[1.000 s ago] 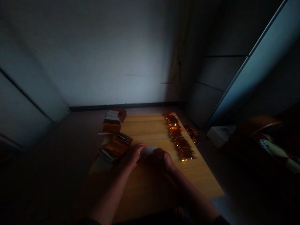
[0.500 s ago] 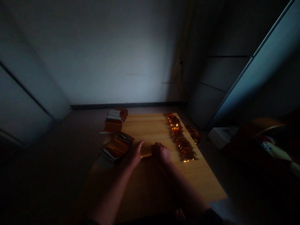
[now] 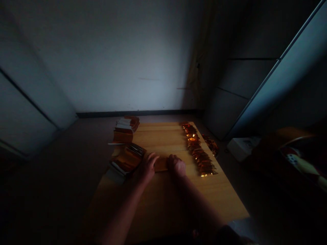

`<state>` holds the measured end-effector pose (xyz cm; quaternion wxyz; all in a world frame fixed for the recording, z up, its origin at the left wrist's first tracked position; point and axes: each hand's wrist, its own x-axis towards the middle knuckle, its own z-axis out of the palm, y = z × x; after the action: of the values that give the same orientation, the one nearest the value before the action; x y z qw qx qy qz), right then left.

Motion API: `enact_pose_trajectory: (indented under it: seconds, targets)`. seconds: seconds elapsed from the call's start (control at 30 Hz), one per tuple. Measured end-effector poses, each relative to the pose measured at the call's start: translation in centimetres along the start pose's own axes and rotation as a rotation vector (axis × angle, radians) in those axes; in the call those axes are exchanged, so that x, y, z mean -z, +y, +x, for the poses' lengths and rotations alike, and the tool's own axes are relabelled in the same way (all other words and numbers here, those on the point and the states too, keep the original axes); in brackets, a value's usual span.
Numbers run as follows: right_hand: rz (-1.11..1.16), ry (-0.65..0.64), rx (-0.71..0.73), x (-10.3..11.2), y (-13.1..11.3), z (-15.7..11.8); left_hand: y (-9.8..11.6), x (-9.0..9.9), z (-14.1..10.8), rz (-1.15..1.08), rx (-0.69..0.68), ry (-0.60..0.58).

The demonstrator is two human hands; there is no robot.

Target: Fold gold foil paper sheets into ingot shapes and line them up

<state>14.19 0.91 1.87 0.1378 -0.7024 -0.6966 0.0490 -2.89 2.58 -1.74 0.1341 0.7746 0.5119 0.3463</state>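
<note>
A small sheet of gold foil paper (image 3: 160,164) lies between my hands over the middle of the table. My left hand (image 3: 148,166) grips its left end, fingers curled over the edge. At the other end my right hand (image 3: 176,165) is closed in a fist on the paper; its fingertips are hidden. Just left of my left hand is a stack of flat gold foil papers (image 3: 129,158), with white edges showing. To the right of my right hand runs a long row of folded gold foil pieces (image 3: 199,153), overlapping one another.
The wooden table (image 3: 217,194) stands before a pale wall (image 3: 122,68). More paper bundles (image 3: 124,131) sit at its far left edge. Beyond the right edge is a heap of shiny foil pieces (image 3: 211,144), with a white box (image 3: 240,148) farther right. The light is dim.
The fingers of my left hand have curled inward over the paper, where the thumb stood raised before. The paper looks flatter and darker. My right hand stays nearly in place.
</note>
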Motion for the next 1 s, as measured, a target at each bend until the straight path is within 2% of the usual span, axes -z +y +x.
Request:
enact_pose_trajectory:
  seconds: [0.2,0.53,0.63,0.77,1.0]
  targets:
    - [-0.025,0.003,-0.003,-0.3,-0.1,-0.1,0.9,0.0,-1.2,0.146,0.082,-0.165]
    - [-0.040,-0.037,0.017,0.2,-0.3,-0.2,2.6,1.3,-1.7,0.336,0.203,-0.264]
    - [-0.044,-0.039,0.011,0.4,-0.4,-0.3,2.4,1.4,-1.9,0.355,0.190,-0.243]
    - [-0.048,-0.045,0.002,0.6,-0.6,-0.3,2.6,1.8,-1.5,0.386,0.104,-0.203]
    - [-0.056,-0.023,-0.006,0.2,-0.5,-0.2,3.6,1.3,-0.9,0.473,0.103,-0.104]
